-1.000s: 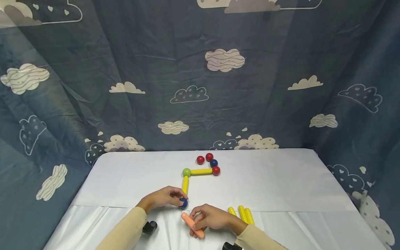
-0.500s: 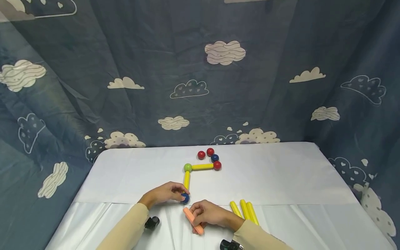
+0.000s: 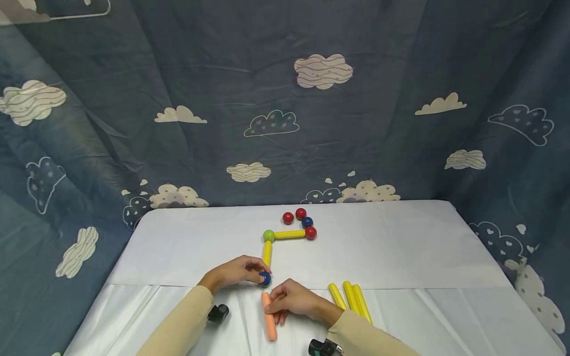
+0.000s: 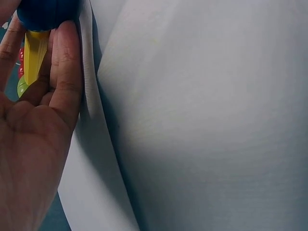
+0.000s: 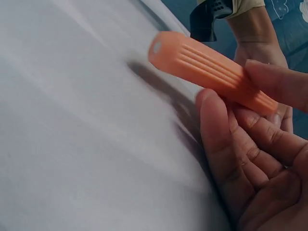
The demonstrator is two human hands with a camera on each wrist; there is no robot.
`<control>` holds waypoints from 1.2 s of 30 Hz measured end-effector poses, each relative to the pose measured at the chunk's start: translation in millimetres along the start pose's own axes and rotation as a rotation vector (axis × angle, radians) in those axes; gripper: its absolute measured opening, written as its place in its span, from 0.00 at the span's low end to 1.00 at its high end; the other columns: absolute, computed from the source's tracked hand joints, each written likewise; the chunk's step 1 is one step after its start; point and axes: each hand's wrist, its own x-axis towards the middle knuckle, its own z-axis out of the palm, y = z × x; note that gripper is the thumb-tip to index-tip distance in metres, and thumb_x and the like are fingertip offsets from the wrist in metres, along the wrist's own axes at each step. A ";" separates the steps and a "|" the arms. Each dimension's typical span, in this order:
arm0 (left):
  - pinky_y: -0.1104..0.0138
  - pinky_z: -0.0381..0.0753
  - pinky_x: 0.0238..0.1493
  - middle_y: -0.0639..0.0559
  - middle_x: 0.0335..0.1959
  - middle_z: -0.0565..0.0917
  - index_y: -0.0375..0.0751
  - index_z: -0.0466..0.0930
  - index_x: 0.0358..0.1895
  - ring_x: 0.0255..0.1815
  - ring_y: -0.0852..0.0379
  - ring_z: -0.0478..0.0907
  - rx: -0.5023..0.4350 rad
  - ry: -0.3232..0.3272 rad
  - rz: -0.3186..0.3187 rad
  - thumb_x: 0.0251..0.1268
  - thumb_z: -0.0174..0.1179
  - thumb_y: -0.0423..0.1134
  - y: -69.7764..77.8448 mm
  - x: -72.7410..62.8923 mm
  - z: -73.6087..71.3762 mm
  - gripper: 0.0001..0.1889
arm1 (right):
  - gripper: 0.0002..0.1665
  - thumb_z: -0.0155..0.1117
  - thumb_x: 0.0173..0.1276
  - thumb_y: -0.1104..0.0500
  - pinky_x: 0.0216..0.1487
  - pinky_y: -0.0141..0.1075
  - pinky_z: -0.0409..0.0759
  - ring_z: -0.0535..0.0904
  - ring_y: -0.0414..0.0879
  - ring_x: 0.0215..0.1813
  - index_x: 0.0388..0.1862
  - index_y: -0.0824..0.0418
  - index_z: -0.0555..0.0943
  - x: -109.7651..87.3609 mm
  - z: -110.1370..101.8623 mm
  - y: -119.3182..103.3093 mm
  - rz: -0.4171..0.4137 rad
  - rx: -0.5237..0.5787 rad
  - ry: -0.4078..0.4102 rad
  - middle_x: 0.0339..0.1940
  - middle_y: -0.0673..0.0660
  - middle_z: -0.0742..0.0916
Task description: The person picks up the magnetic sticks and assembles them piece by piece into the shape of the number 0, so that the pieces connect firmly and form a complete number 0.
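My left hand holds a dark blue ball at the near end of a yellow stick. In the left wrist view, fingers lie around that blue ball and the stick joins it. The stick's far end meets a green ball, from which a second yellow stick runs right to a red ball. Just nearer, my right hand pinches an orange ridged stick between thumb and fingers. A small grey disc shows in its end in the right wrist view. The orange stick is apart from the blue ball.
Two loose red balls and another blue ball sit beside the far red ball. Several yellow sticks lie right of my right hand. A cloud-print curtain hangs behind the white-covered table.
My right hand has turned the orange stick from a slant to nearly lengthwise, pointing toward the blue ball. The left hand keeps its hold. The head view has tilted slightly down.
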 end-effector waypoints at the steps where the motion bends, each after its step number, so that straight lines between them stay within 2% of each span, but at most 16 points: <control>1: 0.67 0.71 0.45 0.55 0.39 0.80 0.38 0.81 0.51 0.39 0.58 0.71 0.002 -0.005 -0.001 0.63 0.63 0.35 0.2 0.1 0.4 0.13 | 0.08 0.65 0.63 0.66 0.21 0.27 0.76 0.79 0.39 0.19 0.30 0.73 0.81 -0.2 0.8 0.9 0.011 0.015 0.003 0.18 0.54 0.85; 7: 0.67 0.73 0.47 0.54 0.40 0.81 0.39 0.82 0.51 0.39 0.59 0.73 0.004 -0.005 -0.022 0.63 0.63 0.34 0.1 0.4 1.3 0.13 | 0.09 0.65 0.64 0.64 0.22 0.29 0.79 0.82 0.41 0.20 0.24 0.66 0.80 3.1 4.8 3.5 0.083 0.052 0.066 0.20 0.61 0.86; 13: 0.66 0.73 0.49 0.54 0.43 0.81 0.39 0.82 0.51 0.41 0.58 0.73 0.003 0.001 -0.027 0.63 0.63 0.34 -1.5 0.5 -1.4 0.14 | 0.09 0.64 0.65 0.62 0.21 0.30 0.79 0.81 0.40 0.18 0.29 0.68 0.83 7.4 4.7 -1.9 0.119 0.045 0.054 0.24 0.67 0.87; 19: 0.65 0.74 0.49 0.52 0.45 0.82 0.38 0.82 0.51 0.41 0.58 0.73 -0.011 -0.006 0.001 0.62 0.63 0.33 -0.9 0.5 -2.9 0.14 | 0.10 0.65 0.65 0.59 0.16 0.28 0.76 0.82 0.40 0.18 0.28 0.65 0.82 13.5 2.2 -9.7 0.158 0.015 0.068 0.27 0.65 0.87; 24: 0.66 0.74 0.49 0.51 0.46 0.83 0.37 0.81 0.51 0.41 0.58 0.74 -0.019 -0.020 0.016 0.63 0.63 0.33 -0.8 2.1 -3.4 0.14 | 0.11 0.65 0.65 0.58 0.13 0.27 0.73 0.80 0.40 0.16 0.31 0.66 0.84 15.5 2.2 -13.3 0.179 -0.013 0.090 0.28 0.65 0.88; 29: 0.65 0.75 0.50 0.51 0.47 0.83 0.36 0.81 0.51 0.42 0.58 0.74 -0.025 -0.025 0.019 0.62 0.62 0.31 -0.3 2.4 -2.6 0.14 | 0.13 0.63 0.66 0.57 0.12 0.26 0.71 0.80 0.39 0.16 0.31 0.66 0.85 15.4 1.3 -12.6 0.181 -0.010 0.070 0.27 0.61 0.88; 36: 0.66 0.74 0.49 0.52 0.45 0.82 0.37 0.81 0.51 0.41 0.58 0.73 -0.011 -0.020 0.007 0.62 0.63 0.32 -1.0 2.2 -1.6 0.13 | 0.13 0.61 0.67 0.57 0.15 0.26 0.74 0.82 0.39 0.18 0.33 0.67 0.84 15.2 0.8 -10.7 0.190 0.018 0.033 0.27 0.61 0.88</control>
